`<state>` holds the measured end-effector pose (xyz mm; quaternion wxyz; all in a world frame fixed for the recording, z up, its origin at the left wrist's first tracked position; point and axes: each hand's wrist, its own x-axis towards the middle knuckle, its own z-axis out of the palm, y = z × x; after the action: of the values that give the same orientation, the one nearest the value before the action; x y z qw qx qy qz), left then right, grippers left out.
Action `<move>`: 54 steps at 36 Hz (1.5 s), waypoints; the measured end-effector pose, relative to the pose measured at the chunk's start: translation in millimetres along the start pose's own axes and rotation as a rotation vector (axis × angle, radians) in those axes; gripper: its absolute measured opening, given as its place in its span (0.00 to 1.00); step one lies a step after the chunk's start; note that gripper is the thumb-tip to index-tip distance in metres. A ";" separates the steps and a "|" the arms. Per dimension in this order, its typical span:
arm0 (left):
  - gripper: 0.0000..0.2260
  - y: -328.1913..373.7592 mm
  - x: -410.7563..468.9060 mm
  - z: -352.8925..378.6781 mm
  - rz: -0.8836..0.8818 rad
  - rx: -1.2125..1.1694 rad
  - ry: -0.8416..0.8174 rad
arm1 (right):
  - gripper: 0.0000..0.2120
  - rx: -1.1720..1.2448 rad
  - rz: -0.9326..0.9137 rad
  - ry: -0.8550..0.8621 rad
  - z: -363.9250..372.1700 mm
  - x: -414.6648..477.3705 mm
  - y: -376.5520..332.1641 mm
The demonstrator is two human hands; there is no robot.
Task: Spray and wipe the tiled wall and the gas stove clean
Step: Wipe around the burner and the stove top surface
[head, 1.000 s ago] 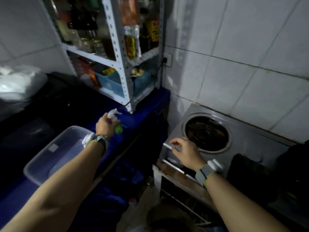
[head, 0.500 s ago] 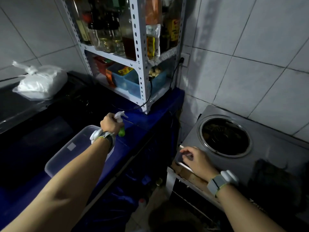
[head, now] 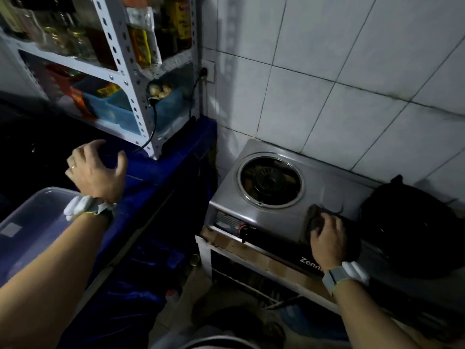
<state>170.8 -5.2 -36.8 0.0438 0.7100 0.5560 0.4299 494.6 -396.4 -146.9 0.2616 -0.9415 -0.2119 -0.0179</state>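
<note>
Dim kitchen corner. A wall of large white glazed tiles [head: 327,79] with dark grout fills the right side. At left, a white perforated metal shelving rack [head: 138,96] stands on a counter draped in dark blue cloth [head: 173,159], with glass bottles [head: 75,36] on the upper shelf and 2 blue plastic bins [head: 118,110] below. A white wall socket [head: 210,74] is just beside the rack.

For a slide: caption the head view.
Right hand grips a dark cloth on the gas stove; left hand hovers open, empty.

I see the grey steel gas stove [head: 274,219] against the white tiled wall [head: 327,71], its round burner [head: 269,181] open and dark. A dark cloth [head: 313,216] lies bunched on the stove top, just right of that burner.
</note>
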 end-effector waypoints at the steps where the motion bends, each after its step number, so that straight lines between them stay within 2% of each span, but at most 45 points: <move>1: 0.19 9.4 -4.0 2.5 0.036 -0.022 -0.008 | 0.20 -0.056 -0.005 -0.026 0.9 0.0 8.6; 4: 0.15 35.2 -21.0 15.7 0.161 -0.089 -0.034 | 0.28 -0.215 -0.097 -0.110 11.0 -0.3 22.4; 7: 0.13 63.3 -47.2 30.8 0.189 -0.150 -0.123 | 0.27 -0.260 -0.144 -0.167 15.1 2.2 9.5; 10: 0.12 94.7 -81.6 44.9 0.227 -0.210 -0.215 | 0.28 -0.286 -0.253 -0.295 21.0 10.4 -9.3; 15: 0.08 140.3 -133.7 65.7 0.315 -0.337 -0.383 | 0.31 -0.182 -0.462 -0.420 32.7 8.4 -46.1; 19: 0.05 176.2 -175.1 85.0 0.358 -0.376 -0.642 | 0.25 -0.103 -0.608 -0.675 29.0 15.2 -69.3; 20: 0.06 184.9 -186.0 91.8 0.364 -0.378 -0.722 | 0.22 0.016 -0.577 -0.722 21.3 16.8 -77.0; 22: 0.12 196.8 -208.2 101.9 0.400 -0.357 -0.887 | 0.17 0.139 -0.425 -0.556 13.0 18.2 -76.8; 24: 0.19 209.2 -232.7 113.6 0.396 -0.314 -0.996 | 0.19 0.308 -0.271 -0.371 2.9 24.7 -66.3; 26: 0.25 212.3 -260.3 123.9 0.432 -0.192 -0.990 | 0.20 0.394 -0.178 -0.226 -3.7 30.0 -49.5; 28: 0.27 211.9 -283.5 127.6 0.502 -0.035 -0.952 | 0.20 0.438 -0.186 -0.189 -3.3 37.9 -36.7; 33: 0.26 173.5 -273.8 120.6 0.641 -0.014 -0.974 | 0.20 0.369 -0.338 -0.294 -4.6 56.6 -18.4; 35: 0.27 153.2 -252.4 124.0 0.593 0.051 -0.928 | 0.21 0.326 -0.344 -0.362 -1.8 58.9 -11.6; 38: 0.29 142.8 -214.3 137.7 0.426 0.179 -0.893 | 0.23 0.254 -0.343 -0.399 1.8 56.5 -4.3; 43: 0.26 159.3 -164.8 172.4 0.294 0.316 -0.992 | 0.29 0.208 -0.290 -0.496 -1.4 56.7 -2.3; 47: 0.27 176.3 -168.9 178.0 0.254 0.378 -0.985 | 0.30 0.150 -0.274 -0.496 1.8 60.3 -7.7; 49: 0.27 180.0 -186.0 171.9 0.322 0.401 -0.983 | 0.31 0.114 -0.265 -0.467 6.6 57.6 -12.3; 52: 0.29 178.7 -220.6 146.7 0.509 0.315 -0.962 | 0.32 0.059 -0.258 -0.429 12.5 48.8 -19.7; 54: 0.31 166.2 -228.9 135.7 0.671 0.264 -1.031 | 0.34 -0.011 -0.267 -0.410 16.1 43.4 -25.7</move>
<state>382.4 -200.9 -160.6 0.0811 0.9613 0.2587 -0.0498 522.4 -351.6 -142.0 0.2035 -0.8905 -0.3828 0.1379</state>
